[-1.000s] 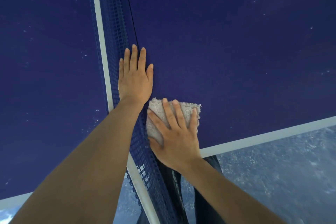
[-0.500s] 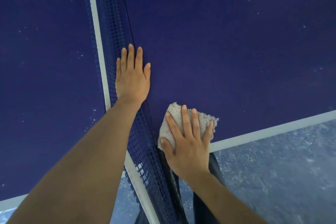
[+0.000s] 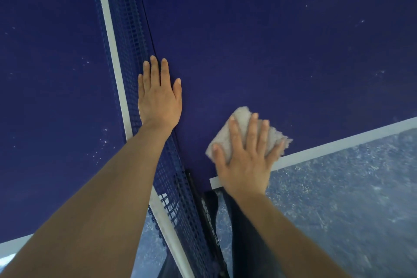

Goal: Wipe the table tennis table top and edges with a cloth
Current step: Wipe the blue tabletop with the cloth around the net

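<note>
On the left stretches the dark blue table tennis table top point(image 3: 259, 40), flecked with pale specks on the half beyond the blue mesh net point(image 3: 128, 36). The left hand point(image 3: 159, 97) lies flat, fingers straight, against the foot of the net. To its right, well apart from it, the right hand point(image 3: 244, 156) presses a folded, pale grey fluffy cloth point(image 3: 239, 119) onto the top with spread fingers, just beside the white edge line point(image 3: 338, 144). The step in hand seems to be wiping the near strip; the next move likely calls for carrying the cloth rightward along that edge under even pressure.
</note>
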